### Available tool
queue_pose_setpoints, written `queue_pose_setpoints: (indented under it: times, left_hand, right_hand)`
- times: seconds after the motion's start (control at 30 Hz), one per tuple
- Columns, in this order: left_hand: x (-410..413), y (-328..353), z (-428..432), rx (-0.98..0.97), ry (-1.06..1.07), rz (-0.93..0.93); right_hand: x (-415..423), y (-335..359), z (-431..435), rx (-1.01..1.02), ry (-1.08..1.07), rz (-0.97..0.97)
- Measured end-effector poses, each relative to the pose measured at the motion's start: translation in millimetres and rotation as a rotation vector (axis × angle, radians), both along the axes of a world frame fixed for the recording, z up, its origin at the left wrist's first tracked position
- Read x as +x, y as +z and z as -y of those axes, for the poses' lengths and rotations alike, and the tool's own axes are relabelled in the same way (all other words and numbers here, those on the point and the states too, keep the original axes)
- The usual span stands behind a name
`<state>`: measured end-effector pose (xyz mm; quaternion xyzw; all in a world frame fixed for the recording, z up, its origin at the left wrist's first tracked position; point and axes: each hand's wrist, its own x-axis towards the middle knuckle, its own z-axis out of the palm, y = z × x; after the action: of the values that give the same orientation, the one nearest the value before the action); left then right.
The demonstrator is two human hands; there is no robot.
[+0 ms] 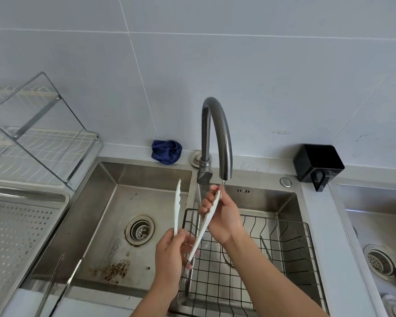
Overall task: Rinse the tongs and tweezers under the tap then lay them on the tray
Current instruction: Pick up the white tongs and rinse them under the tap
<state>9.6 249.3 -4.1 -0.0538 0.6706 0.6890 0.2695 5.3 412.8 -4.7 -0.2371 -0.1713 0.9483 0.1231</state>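
Both hands are up at the sink's centre on the white plastic tongs [177, 209], which gape in a wide V. The left hand [172, 255], at six o'clock from the tap [216, 133], has its fingers curled round the hinge end. The right hand [224, 216] pinches the right arm near its tip between thumb and fingers, and that tip sits right under the spout. The other arm sticks up free towards twelve o'clock, over the left basin [114, 202]. Whether water is running is hard to tell. Below the hands, at five o'clock, a black wire basket [290, 227] sits in the right basin with slim metal tweezers [266, 249] lying inside it. At seven o'clock a pair of long metal tongs [70, 282] leans over the left basin's front edge. Out at nine o'clock is the perforated steel tray [21, 225], and behind it, at ten o'clock, a dish rack [44, 145] with a clear panel. A crumpled blue cloth [166, 152] sits on the ledge just left of the tap's base, and a black box [318, 163] stands at three o'clock.
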Motion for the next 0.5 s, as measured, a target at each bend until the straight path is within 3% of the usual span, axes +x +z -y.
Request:
queue_pose_setpoints:
  times: [0.13,0.3,0.5]
  left_hand:
    - [-2.2,-6.0,5.5,0.014,0.011,0.091]
    - [6.1,-11.2,-4.0,0.012,-0.044,0.16]
    - [10.4,-24.3,-9.5,-0.12,-0.113,0.191]
  right_hand:
    - [11.8,4.2,-0.6,0.141,0.108,-0.077]
    - [14.2,20.1,1.6,0.454,0.058,0.174]
    - [26.2,37.9,-5.7,0.445,0.135,-0.104]
